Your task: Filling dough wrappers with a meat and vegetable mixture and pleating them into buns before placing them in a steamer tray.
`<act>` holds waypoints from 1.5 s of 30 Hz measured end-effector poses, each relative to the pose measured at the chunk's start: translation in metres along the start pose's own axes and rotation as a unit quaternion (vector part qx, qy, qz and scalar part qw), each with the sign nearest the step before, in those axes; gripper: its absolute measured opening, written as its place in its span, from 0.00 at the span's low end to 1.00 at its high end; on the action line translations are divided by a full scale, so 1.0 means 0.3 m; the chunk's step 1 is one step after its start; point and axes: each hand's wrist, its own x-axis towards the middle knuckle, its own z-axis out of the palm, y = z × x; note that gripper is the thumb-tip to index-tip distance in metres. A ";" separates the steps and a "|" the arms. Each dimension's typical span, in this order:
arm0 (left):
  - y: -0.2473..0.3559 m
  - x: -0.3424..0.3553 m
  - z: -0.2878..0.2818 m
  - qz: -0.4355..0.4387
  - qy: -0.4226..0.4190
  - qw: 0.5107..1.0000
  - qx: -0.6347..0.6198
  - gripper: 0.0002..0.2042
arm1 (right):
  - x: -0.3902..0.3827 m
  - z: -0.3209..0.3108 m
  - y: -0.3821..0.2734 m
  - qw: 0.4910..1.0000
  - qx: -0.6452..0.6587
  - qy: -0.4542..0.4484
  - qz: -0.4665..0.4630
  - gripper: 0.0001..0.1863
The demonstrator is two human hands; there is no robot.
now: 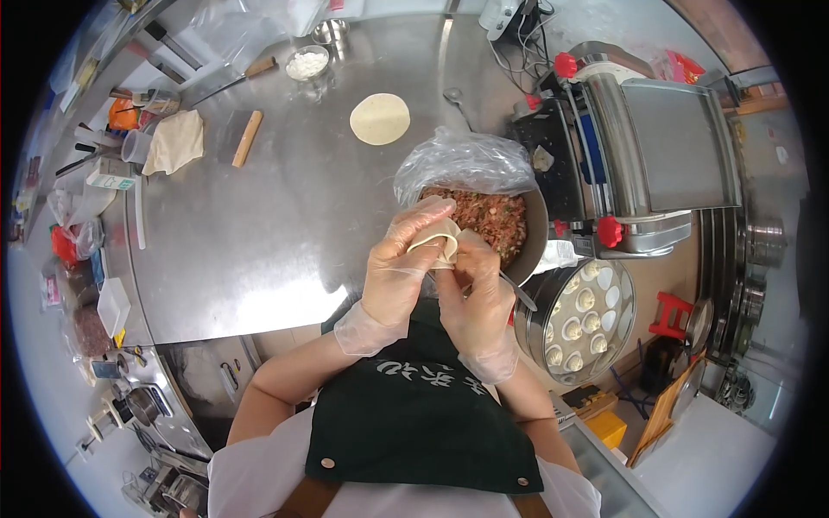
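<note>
Between my two gloved hands is a partly gathered bun, its dough wrapper raised into a rim. My left hand cups it from the left, fingers curled around its side. With bent, pinching fingers, my right hand grips the wrapper's right edge. Clear plastic gloves cover both hands. Just behind them stands a large bowl of minced meat filling, partly covered by a clear plastic sheet. A flat round dough wrapper lies farther back on the steel table. What sits inside the bun is mostly hidden by my fingers.
On the steel table are a rolling pin, a folded cloth, a spoon and a small bowl of white stuff. A roller machine stands right, above a round steamer tray holding several shaped buns.
</note>
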 end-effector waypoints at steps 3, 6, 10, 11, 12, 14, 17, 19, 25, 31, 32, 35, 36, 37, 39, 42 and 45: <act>0.018 0.007 -0.007 0.054 -0.041 0.997 0.047 0.20 | 0.021 -0.021 -0.011 0.997 -0.053 -0.024 -0.044 0.14; 0.052 -0.004 -0.014 -0.035 -0.041 0.994 -0.099 0.20 | 0.023 -0.034 0.023 0.985 -0.094 -0.025 -0.141 0.24; 0.026 0.003 -0.034 0.070 -0.075 0.992 0.070 0.21 | 0.020 -0.021 0.032 0.980 -0.085 -0.012 -0.180 0.24; 0.023 0.005 -0.034 0.066 -0.080 0.992 0.078 0.21 | 0.012 -0.015 0.027 0.990 -0.056 -0.003 -0.131 0.22; 0.022 0.006 -0.033 0.061 -0.085 0.991 0.086 0.21 | 0.007 -0.013 0.024 0.996 -0.027 0.007 -0.080 0.21; 0.023 0.012 -0.036 0.081 -0.095 0.986 0.114 0.22 | 0.016 -0.028 0.009 0.995 -0.055 -0.009 -0.082 0.21; 0.012 0.004 -0.010 0.103 -0.055 0.991 0.069 0.21 | 0.008 -0.026 0.022 0.994 -0.064 -0.008 -0.090 0.22; -0.007 -0.005 0.011 0.103 -0.011 0.995 -0.006 0.21 | 0.003 -0.014 0.030 0.994 -0.049 0.013 -0.096 0.23; -0.024 -0.003 0.003 0.125 -0.035 0.989 0.073 0.23 | 0.007 -0.017 0.001 0.999 -0.028 0.022 -0.041 0.13; 0.015 -0.004 -0.012 0.105 -0.099 0.990 0.004 0.23 | 0.018 -0.051 -0.006 0.996 -0.030 -0.008 -0.083 0.17; 0.023 -0.007 -0.010 0.109 -0.104 0.989 0.000 0.23 | 0.018 -0.049 -0.002 0.995 -0.031 -0.002 -0.097 0.19; 0.017 -0.007 -0.017 0.136 -0.107 0.982 0.073 0.23 | 0.011 -0.034 -0.005 0.993 -0.042 0.014 -0.106 0.19; 0.013 -0.006 -0.021 0.158 -0.106 0.970 0.149 0.23 | 0.007 -0.030 -0.007 0.993 -0.053 0.025 -0.100 0.17; 0.015 -0.005 -0.021 0.158 -0.104 0.971 0.148 0.23 | 0.005 -0.033 -0.008 0.993 -0.053 0.023 -0.101 0.17; 0.029 -0.001 -0.017 0.222 -0.088 0.927 0.288 0.20 | 0.002 -0.042 -0.009 0.996 -0.048 -0.006 -0.077 0.15; 0.049 0.004 0.007 0.086 -0.077 0.990 -0.078 0.24 | -0.025 -0.038 -0.030 0.967 0.238 0.020 0.091 0.15; -0.050 0.026 0.008 0.032 -0.043 0.975 -0.214 0.31 | -0.016 -0.059 -0.002 0.992 0.115 -0.020 0.039 0.13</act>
